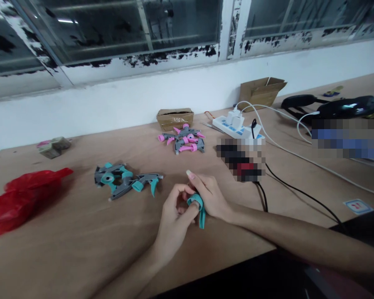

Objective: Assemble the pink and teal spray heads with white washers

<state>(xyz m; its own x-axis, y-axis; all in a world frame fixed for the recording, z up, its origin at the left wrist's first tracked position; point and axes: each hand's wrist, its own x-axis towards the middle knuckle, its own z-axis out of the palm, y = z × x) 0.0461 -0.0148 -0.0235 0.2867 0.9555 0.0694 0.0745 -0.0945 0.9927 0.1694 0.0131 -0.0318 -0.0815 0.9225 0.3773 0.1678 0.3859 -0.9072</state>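
Observation:
Both my hands are closed around one spray trigger head [201, 218], close to the table's front edge. Its teal collar and teal trigger show; most of its body is hidden by my fingers. My left hand [177, 216] grips it from the left, with the thumb pressed at the collar's opening. From the right, my right hand [210, 197] wraps the other side, its thumb pointing up and away. Left of my hands lie several grey-and-teal spray trigger heads [121, 189]. Farther back is a cluster of grey-and-pink spray trigger heads [185, 147].
A small cardboard box [175, 120] stands by the wall, with an open carton [262, 93] farther right. A white power strip [233, 126] trails cables across the table's right side. At the left lie a red plastic bag [28, 197] and small greenish blocks [54, 147].

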